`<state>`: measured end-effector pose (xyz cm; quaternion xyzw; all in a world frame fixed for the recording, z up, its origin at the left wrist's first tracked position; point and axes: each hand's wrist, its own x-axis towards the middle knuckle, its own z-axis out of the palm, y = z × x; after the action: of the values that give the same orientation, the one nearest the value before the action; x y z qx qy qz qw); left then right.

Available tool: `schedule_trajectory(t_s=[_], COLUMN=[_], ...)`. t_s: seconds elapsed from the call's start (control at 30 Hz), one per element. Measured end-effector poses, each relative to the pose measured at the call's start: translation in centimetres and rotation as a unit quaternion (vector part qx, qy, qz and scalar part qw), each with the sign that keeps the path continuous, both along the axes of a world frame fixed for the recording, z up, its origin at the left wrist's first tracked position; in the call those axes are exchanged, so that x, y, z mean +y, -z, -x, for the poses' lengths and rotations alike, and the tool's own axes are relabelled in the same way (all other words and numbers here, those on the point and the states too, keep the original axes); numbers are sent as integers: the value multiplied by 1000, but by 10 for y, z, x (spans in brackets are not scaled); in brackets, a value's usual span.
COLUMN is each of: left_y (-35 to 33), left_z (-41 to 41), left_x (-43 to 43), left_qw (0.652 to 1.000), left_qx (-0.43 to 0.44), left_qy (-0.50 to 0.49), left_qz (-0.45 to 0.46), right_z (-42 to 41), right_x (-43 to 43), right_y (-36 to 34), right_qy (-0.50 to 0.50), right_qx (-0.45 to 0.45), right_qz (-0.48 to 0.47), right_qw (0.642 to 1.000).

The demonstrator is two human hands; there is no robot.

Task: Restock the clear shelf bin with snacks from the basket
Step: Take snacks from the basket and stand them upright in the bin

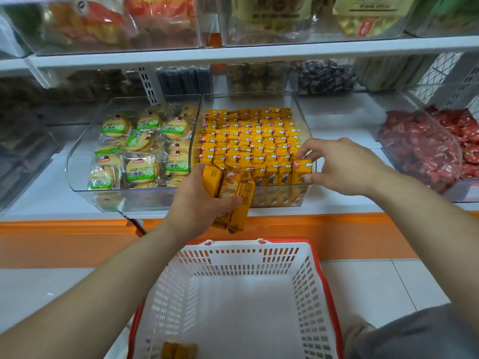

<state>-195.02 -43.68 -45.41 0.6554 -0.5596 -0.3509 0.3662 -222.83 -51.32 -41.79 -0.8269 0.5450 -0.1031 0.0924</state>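
Left hand (204, 200) clenched, right hand (337, 164) pinching — both arms outstretched

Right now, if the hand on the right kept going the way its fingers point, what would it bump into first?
The right hand points left along the bin's front row. It already pinches one yellow snack pack, so next it would probably meet the neighbouring packs, though depth is unclear.

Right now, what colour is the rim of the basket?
Red-orange; the basket has white lattice walls. The head view shows it best.
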Motion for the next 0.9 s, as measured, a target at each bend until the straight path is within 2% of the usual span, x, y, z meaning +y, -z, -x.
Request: schedule_trajectory(t_s=[0.2, 0.43, 0.57, 0.63, 0.67, 0.7, 0.73, 0.8, 0.83, 0.9], left_y=[-2, -2, 0, 2, 3, 3, 3, 3, 4, 3], left_z=[2, 1, 7, 12, 15, 19, 22, 29, 33, 37], left_x=[4, 6, 9, 9, 9, 9, 8, 8, 9, 11], left_qw=[1000, 1000, 997, 992, 989, 987, 985, 982, 981, 978], left_qx=[3, 21, 71, 121, 143, 159, 170, 185, 192, 208], left_qy=[-5, -7, -9, -15, -18, -18, -16, -3, 6, 19], left_qz=[7, 5, -12, -24, -27, -29, -29, -26, -25, -22], right_z=[-1, -7, -12, -17, -22, -29, -38, -56, -60, -60], right_x=[1, 3, 13, 19, 23, 28, 34, 47, 50, 49], right_y=[4, 1, -4, -8, -7, -6, -4, 4, 8, 12], right_qy=[-12, 17, 18, 30, 28, 19, 8, -10, -15, -21], right_qx=[88, 140, 167, 99, 31, -54, -148, -295, -324, -338], right_qz=[95, 61, 61, 143, 183, 184, 130, -64, -130, -161], right_qw=[991, 988, 984, 984, 982, 981, 980, 953, 937, 927])
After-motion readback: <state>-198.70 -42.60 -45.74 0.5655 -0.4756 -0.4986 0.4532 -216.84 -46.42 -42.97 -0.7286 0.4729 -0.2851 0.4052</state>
